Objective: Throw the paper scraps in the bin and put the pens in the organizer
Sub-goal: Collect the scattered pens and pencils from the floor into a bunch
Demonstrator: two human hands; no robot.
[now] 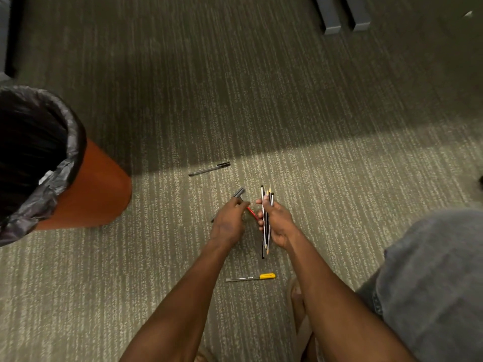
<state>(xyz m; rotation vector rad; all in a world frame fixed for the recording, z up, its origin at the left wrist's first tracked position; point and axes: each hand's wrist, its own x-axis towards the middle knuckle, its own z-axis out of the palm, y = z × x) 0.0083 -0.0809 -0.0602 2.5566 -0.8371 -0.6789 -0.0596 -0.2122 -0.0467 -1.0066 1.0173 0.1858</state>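
My right hand (277, 224) grips a bundle of several pens and pencils (266, 246), held roughly upright over the carpet. Just left of it, my left hand (230, 220) pinches a dark grey pen (239, 192); a red pen (252, 212) shows between the two hands. A black pen (209, 169) lies on the carpet beyond the hands. A yellow-capped pen (251, 278) lies on the carpet nearer to me. The orange bin (99, 189) with a dark liner stands at the left. No organizer is in view.
Striped grey-green carpet (339, 178) covers the floor. Grey furniture legs (342, 14) stand at the top right. My knee in grey shorts (433, 283) fills the lower right, and my sandalled foot (299, 307) is beside my right forearm.
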